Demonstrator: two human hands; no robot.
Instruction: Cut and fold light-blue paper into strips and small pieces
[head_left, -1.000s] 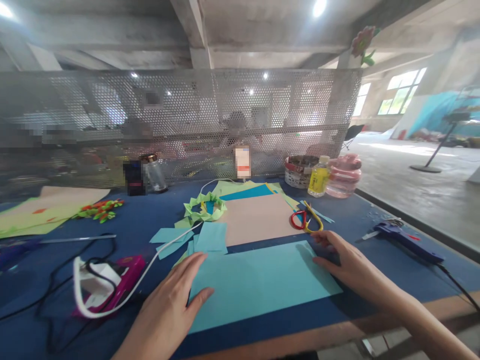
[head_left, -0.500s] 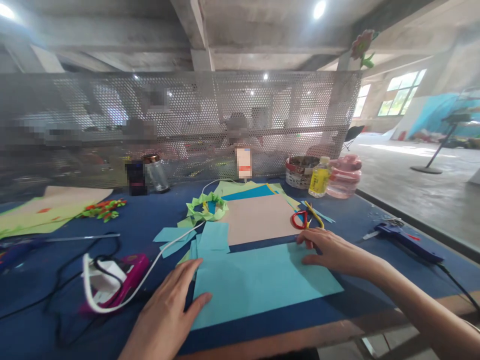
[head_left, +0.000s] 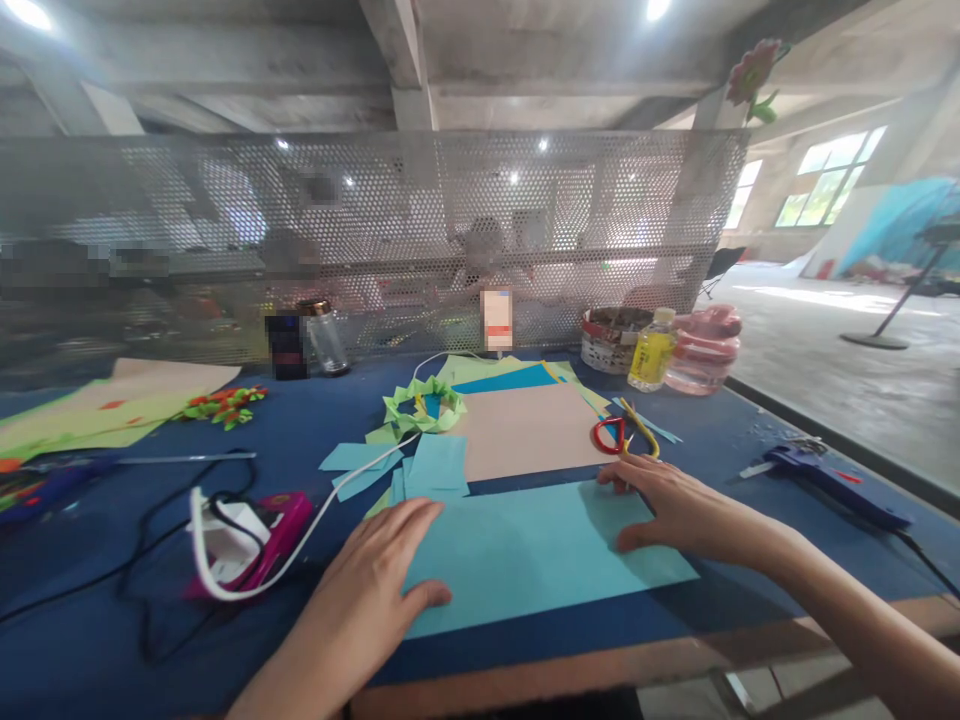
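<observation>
A sheet of light blue paper [head_left: 525, 550] lies flat near the front edge of the dark blue table. My left hand [head_left: 382, 570] rests over its left end, thumb and fingers apart. Over the right end is my right hand [head_left: 660, 500], its thumb spread from bent fingers. Just beyond that hand are scissors [head_left: 609, 434] with red and yellow handles. Small light blue paper pieces [head_left: 439, 464] lie past my left hand. Behind them sits a ring of folded green paper [head_left: 424, 408]. A beige sheet [head_left: 529, 430] and other coloured sheets lie beyond the blue paper.
To the left, a magenta power strip [head_left: 289, 535] has a white cable. A blue glue gun [head_left: 836, 485] lies at right. A basket [head_left: 611, 345], a yellow-labelled bottle [head_left: 651, 352] and a pink jug [head_left: 703, 350] stand behind. A perforated metal screen [head_left: 450, 190] borders the table's back.
The camera view has shifted slightly, moving the scene to the right. My left hand has moved further in over the blue sheet's left end. My right hand stays at the right end.
</observation>
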